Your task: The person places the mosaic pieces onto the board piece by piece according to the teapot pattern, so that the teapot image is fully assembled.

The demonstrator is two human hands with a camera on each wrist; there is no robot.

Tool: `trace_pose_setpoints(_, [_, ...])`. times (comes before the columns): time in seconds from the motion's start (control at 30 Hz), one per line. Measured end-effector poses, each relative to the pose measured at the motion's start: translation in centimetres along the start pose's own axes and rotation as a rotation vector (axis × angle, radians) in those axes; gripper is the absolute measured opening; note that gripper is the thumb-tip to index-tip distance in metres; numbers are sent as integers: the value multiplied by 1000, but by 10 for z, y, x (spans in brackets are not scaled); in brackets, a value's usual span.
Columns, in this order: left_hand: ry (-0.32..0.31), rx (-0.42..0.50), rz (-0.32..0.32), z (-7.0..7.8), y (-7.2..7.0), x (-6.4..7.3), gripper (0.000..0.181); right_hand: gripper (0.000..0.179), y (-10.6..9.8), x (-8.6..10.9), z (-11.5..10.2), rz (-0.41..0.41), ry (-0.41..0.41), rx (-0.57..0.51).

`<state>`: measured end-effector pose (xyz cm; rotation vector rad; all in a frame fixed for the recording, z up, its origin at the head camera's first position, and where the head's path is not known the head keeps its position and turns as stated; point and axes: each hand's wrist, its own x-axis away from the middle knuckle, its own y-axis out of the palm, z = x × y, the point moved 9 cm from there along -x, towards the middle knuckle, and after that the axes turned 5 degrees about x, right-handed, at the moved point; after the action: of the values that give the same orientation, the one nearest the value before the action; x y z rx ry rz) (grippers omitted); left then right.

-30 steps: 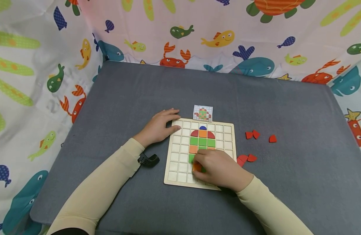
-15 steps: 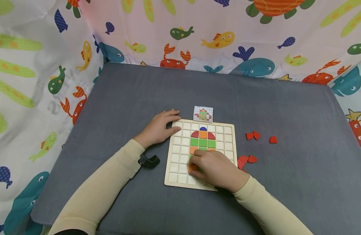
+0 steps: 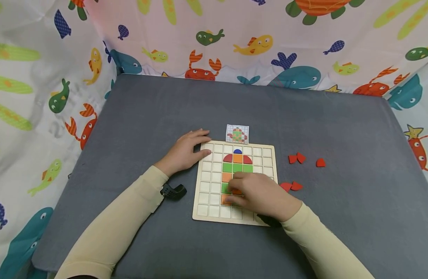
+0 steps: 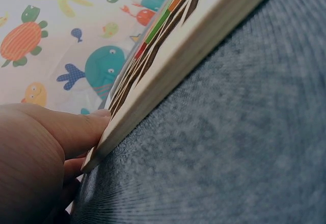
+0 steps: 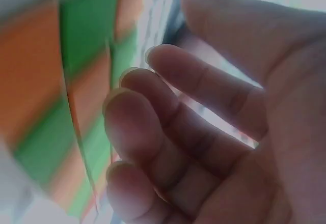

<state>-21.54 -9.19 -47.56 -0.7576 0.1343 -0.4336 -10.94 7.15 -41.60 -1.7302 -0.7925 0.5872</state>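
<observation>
A square wooden grid board (image 3: 214,199) lies on the table, with green, orange, red and blue pieces set in its middle columns. My left hand (image 3: 182,153) holds the board's upper left corner; in the left wrist view its thumb (image 4: 84,130) lies over the rim, with fingers beyond the edge. Over the lower middle of the board is my right hand (image 3: 260,193), fingers loosely bent and nothing pinched. By its fingertips, an orange square (image 3: 224,199) sits in a cell low in the pattern. The right hand hides part of the lower pattern.
A small pattern card (image 3: 237,134) lies at the board's far edge. To the right are several loose red pieces (image 3: 320,162), two of them (image 3: 296,186) near the board's right edge. A dark wrist device (image 3: 173,192) sits on the left wrist. Fish-printed cloth (image 3: 207,58) walls the table.
The orange square under the right fingers has slid left into a cell at the pattern's lower left. Those fingers have loosened and drawn off it. The left hand stays at the corner.
</observation>
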Motion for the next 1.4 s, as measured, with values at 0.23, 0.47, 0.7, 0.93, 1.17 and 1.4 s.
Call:
trace_pose_setpoints(0.23, [-1, 4, 0, 0, 3, 1, 50, 10, -25, 14, 74, -16, 234, -62])
trace_pose_setpoints(0.47, [-14, 7, -2, -4, 6, 3, 50, 16, -38, 42, 141, -49, 472, -87])
trace_pose_setpoints(0.7, [-5, 13, 10, 0, 3, 1, 49, 20, -43, 62, 177, -62, 582, -48])
trace_pose_setpoints(0.93, [-2, 9, 8, 0, 2, 0, 49, 25, -35, 71, 191, -86, 628, -62])
trace_pose_setpoints(1.17, [1, 6, 11, 2, 1, 0, 50, 26, -34, 68, 191, -78, 622, -88])
trace_pose_setpoints(1.4, [-5, 6, 16, 1, -1, 0, 50, 13, -34, 55, 178, -30, 541, -87])
